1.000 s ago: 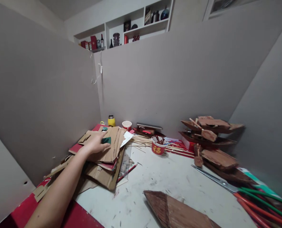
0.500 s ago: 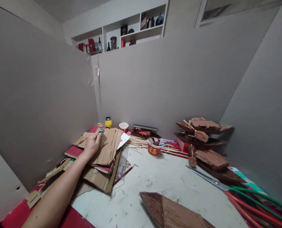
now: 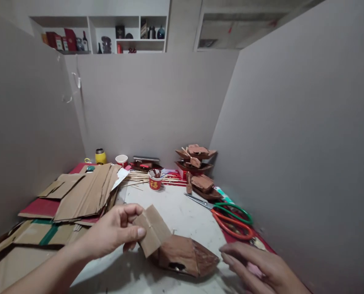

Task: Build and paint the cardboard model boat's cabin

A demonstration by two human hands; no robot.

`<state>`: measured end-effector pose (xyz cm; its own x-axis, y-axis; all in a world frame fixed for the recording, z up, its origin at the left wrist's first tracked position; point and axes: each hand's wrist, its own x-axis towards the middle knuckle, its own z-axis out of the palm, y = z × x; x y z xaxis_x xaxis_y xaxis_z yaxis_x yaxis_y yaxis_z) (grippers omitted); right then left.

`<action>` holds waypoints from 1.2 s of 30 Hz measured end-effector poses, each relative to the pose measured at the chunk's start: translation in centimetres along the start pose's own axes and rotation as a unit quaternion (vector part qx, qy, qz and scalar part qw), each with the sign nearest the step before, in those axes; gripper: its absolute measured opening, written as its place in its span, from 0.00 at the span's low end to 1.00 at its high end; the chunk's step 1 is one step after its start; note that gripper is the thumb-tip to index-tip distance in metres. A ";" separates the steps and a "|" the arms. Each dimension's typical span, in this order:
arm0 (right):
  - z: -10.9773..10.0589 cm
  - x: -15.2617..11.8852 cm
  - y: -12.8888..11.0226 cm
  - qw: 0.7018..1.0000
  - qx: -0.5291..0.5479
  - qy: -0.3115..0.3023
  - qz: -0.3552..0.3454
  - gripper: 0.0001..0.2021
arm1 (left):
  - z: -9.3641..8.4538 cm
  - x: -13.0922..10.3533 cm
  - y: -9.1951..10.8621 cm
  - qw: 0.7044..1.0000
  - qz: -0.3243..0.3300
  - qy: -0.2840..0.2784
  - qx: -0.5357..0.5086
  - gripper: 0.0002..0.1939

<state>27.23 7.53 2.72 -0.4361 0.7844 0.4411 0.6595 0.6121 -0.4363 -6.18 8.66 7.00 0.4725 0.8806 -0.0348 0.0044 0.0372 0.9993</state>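
My left hand [image 3: 117, 230] pinches a small tan cardboard piece [image 3: 154, 229] with a crease across it, between thumb and fingers. The piece hangs over the left end of a brown model boat [image 3: 182, 254], hiding that end. The boat lies on the white tabletop, with a dark hole in its near side and a pointed tip to the right. Close to that tip is my right hand [image 3: 264, 267], its fingers stretched out and apart. A pinkish patch shows between those fingers, and I cannot make out what it is.
Stacked cardboard sheets [image 3: 81, 192] cover the left side. Behind stand a red paper cup [image 3: 155, 181], thin wooden sticks [image 3: 136, 178] and a yellow jar [image 3: 100, 157]. Finished-looking brown boats [image 3: 197, 165] and large scissors [image 3: 231, 220] with red and green handles lie right. Grey panels enclose the table.
My left hand has come from the cardboard stack to above the boat with the cardboard piece. My right hand has entered at the lower right. The view has turned to the right.
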 end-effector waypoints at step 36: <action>-0.8 4.3 7.4 0.931 -0.201 -0.108 0.284 0.14 | 6.7 -1.9 -4.4 0.975 0.090 0.153 -0.137 0.17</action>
<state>30.74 15.33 2.04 -0.0315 0.9987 0.0404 0.9782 0.0391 -0.2038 -1.19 3.70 2.71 0.1582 0.9827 0.0960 -0.3093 -0.0430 0.9500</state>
